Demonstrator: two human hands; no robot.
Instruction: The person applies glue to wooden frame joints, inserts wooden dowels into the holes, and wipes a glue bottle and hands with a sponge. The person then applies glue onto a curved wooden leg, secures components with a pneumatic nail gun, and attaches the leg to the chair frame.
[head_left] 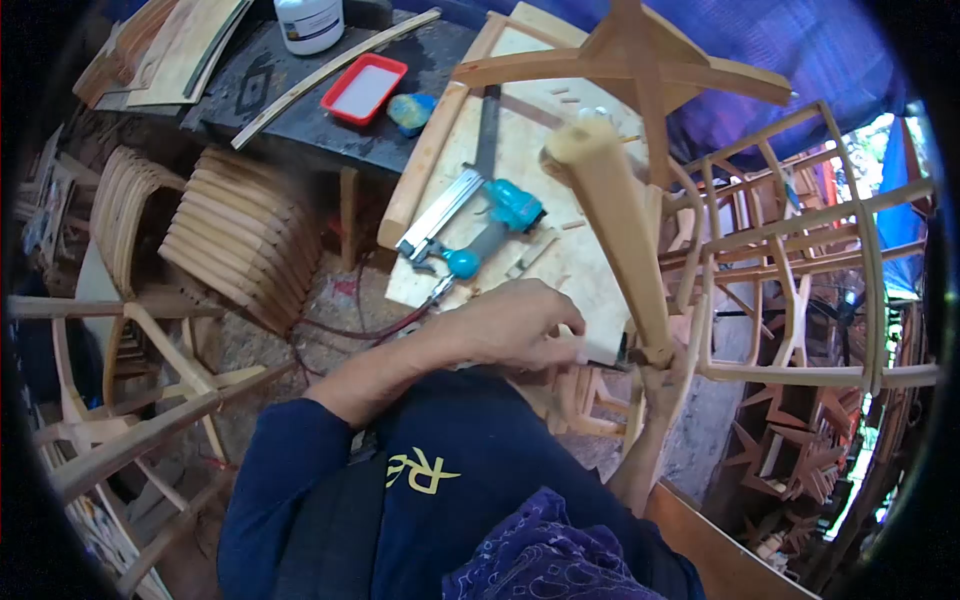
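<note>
Pale wood makes up the thick post (pixel 618 240) slanting over the bench (pixel 578 285), its lower end meeting the right hand (pixel 657 373), too hidden to tell its grip. The left hand (pixel 520 325) curls its fingers near the bench's close edge; whether they hold something, I cannot tell. Just beyond lies a teal nail gun (pixel 508 206); farther off sits a red tray (pixel 364 90).
</note>
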